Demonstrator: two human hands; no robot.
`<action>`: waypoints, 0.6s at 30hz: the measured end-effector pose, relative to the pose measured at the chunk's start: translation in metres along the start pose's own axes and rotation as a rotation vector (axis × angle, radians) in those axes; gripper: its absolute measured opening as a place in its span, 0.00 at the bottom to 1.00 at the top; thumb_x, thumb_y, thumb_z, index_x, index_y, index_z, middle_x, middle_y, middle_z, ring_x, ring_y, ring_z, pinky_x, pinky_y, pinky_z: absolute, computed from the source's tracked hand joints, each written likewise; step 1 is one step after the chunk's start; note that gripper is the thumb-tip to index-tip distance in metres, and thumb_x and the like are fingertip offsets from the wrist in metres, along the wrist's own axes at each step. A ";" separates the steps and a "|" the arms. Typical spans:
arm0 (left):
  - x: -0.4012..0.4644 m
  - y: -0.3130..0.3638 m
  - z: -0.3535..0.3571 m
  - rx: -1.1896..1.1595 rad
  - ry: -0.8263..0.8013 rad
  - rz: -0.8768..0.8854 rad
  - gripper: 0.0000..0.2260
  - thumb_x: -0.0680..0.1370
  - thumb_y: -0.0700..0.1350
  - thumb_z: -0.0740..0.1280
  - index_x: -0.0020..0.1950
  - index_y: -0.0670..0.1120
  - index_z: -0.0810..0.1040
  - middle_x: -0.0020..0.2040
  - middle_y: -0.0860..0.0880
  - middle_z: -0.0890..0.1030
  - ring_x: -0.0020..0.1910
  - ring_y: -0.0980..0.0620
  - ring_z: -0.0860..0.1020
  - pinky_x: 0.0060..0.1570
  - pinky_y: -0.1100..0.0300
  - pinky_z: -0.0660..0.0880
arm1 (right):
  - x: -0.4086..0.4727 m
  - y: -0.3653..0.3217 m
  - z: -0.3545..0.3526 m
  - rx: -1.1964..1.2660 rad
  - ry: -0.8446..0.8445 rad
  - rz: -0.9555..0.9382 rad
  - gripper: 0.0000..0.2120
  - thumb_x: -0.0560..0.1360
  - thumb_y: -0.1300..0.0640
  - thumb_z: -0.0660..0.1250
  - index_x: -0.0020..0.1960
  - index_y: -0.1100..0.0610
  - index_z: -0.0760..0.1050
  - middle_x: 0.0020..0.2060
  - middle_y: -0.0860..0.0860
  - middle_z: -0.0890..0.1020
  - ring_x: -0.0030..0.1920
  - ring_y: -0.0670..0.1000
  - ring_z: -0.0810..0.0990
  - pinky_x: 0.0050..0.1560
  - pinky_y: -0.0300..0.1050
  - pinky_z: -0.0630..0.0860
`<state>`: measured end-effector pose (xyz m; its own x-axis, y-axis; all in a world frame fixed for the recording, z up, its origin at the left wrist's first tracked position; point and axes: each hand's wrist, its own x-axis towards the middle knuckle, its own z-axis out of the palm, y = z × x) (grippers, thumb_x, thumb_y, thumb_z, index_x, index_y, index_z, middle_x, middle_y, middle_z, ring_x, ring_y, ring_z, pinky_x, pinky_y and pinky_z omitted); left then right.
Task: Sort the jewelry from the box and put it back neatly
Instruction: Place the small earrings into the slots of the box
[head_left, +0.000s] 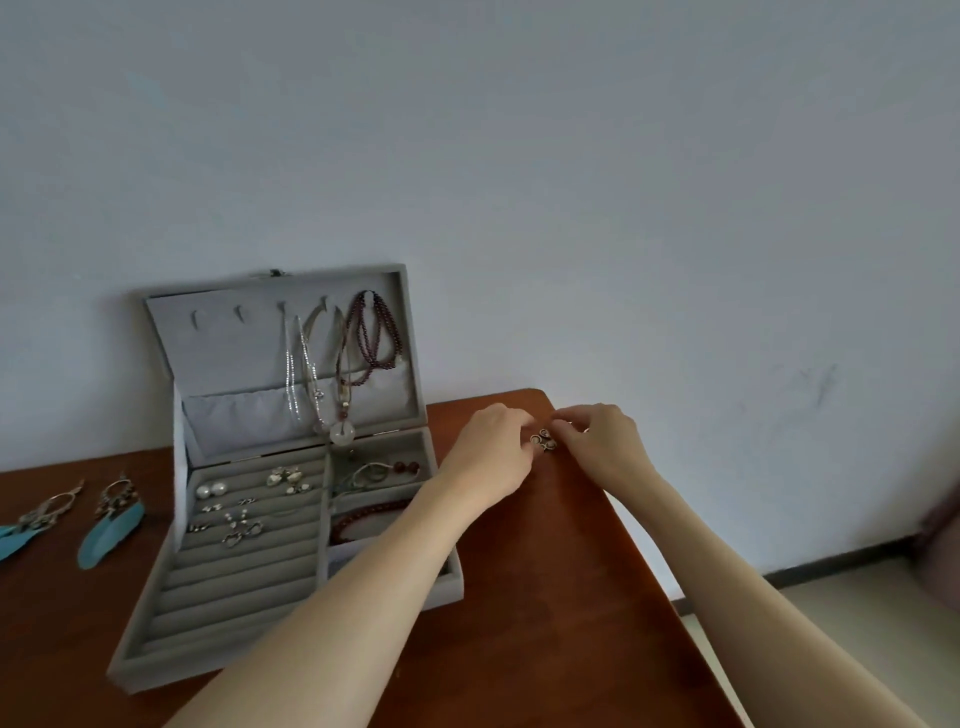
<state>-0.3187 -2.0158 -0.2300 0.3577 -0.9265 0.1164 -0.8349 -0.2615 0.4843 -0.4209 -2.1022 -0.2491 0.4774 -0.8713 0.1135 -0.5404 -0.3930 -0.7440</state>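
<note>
Both hands (545, 441) meet over small earrings (544, 440) beside the open jewelry box (291, 629).

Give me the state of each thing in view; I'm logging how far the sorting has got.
Jewelry box: open, lid upright.
Necklaces: hanging on lid hooks.
Pearl studs: seated in ring rolls.
Feather earrings: lying on table, outside box.
Small metal earrings: on table between the hands.
Left hand: fingertips at earrings.
Right hand: fingertips at earrings.
</note>
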 end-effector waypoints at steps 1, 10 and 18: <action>0.002 0.003 0.002 -0.006 0.005 0.004 0.13 0.78 0.46 0.64 0.62 0.48 0.76 0.58 0.46 0.76 0.60 0.48 0.72 0.58 0.55 0.70 | 0.002 0.002 0.000 -0.008 -0.005 -0.024 0.11 0.75 0.58 0.63 0.53 0.55 0.82 0.47 0.50 0.83 0.51 0.49 0.78 0.46 0.38 0.66; 0.008 0.005 0.013 -0.016 0.123 -0.044 0.06 0.76 0.44 0.66 0.50 0.45 0.82 0.49 0.48 0.79 0.51 0.48 0.76 0.44 0.59 0.67 | 0.007 0.010 0.006 -0.012 -0.007 -0.112 0.06 0.73 0.54 0.67 0.46 0.52 0.83 0.33 0.38 0.74 0.37 0.40 0.72 0.36 0.29 0.64; -0.007 -0.007 -0.010 -0.189 0.195 -0.045 0.04 0.75 0.44 0.67 0.41 0.46 0.77 0.46 0.54 0.81 0.48 0.56 0.77 0.39 0.72 0.68 | 0.007 0.008 0.016 -0.089 -0.004 -0.111 0.04 0.74 0.56 0.64 0.46 0.55 0.77 0.46 0.51 0.80 0.52 0.52 0.75 0.50 0.45 0.71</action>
<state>-0.3111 -2.0042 -0.2252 0.4816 -0.8407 0.2475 -0.7301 -0.2286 0.6439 -0.4105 -2.1066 -0.2645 0.5401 -0.8201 0.1891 -0.5434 -0.5114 -0.6657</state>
